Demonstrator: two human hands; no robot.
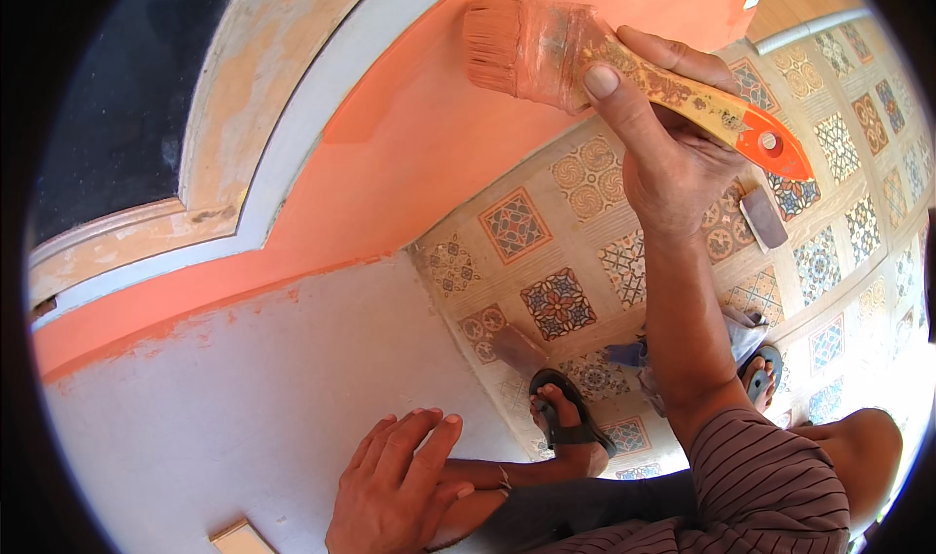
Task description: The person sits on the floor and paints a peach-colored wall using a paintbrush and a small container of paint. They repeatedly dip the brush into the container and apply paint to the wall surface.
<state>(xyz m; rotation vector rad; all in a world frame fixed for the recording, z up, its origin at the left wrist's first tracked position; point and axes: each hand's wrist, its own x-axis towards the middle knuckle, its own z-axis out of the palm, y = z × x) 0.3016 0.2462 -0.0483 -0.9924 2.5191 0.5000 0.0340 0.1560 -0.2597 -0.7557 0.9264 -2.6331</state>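
In my right hand [676,145] is a wide paintbrush [629,64] with a yellow wooden handle and an orange-red tip. Its bristles [493,50] are coated in orange paint and point left, in front of the orange-painted wall [380,181]. Whether they touch the wall is hard to tell. My thumb lies on the near side of the handle, beside the paint-caked ferrule. Low in the picture, my left hand [398,473] holds nothing, its fingers a little apart. It is before the pale, unpainted lower wall [256,378], near my leg; contact cannot be made out.
A white-edged wooden frame [212,152] surrounds a dark pane [117,115] at upper left. On the patterned tile floor [585,254] lie two sanding blocks [764,218] [519,349] and a crumpled cloth [742,327]. My sandalled feet [567,408] stand close by. A wooden piece [241,538] shows at the bottom.
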